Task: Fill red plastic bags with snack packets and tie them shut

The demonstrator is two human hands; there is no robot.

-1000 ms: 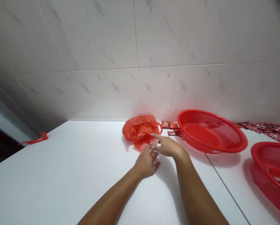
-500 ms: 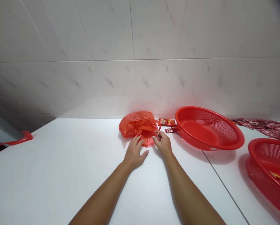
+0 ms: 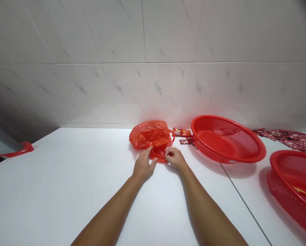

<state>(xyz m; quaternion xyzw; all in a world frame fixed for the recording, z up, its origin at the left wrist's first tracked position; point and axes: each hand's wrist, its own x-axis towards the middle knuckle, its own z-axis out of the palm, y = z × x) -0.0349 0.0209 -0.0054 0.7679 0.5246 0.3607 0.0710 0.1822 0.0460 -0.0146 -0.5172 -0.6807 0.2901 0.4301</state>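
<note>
A crumpled red plastic bag lies on the white table against the tiled wall. My left hand is at the bag's near edge, with its fingertips on the thin red plastic. My right hand pinches the same gathered lower part of the bag between thumb and fingers. Just behind my right hand, small red snack sachets lie between the bag and a round red plastic basket. The fingers hide part of the bag's gathered edge.
A second red basket sits at the right edge of view, holding a sachet. Behind it lies a spread of red sachets. A red plastic strip lies at the table's far left corner. A seam crosses the table at right.
Both hands have moved in from the side and now sit closer together on the bag's near edge. The fingers have closed on the plastic. The view has levelled slightly.
</note>
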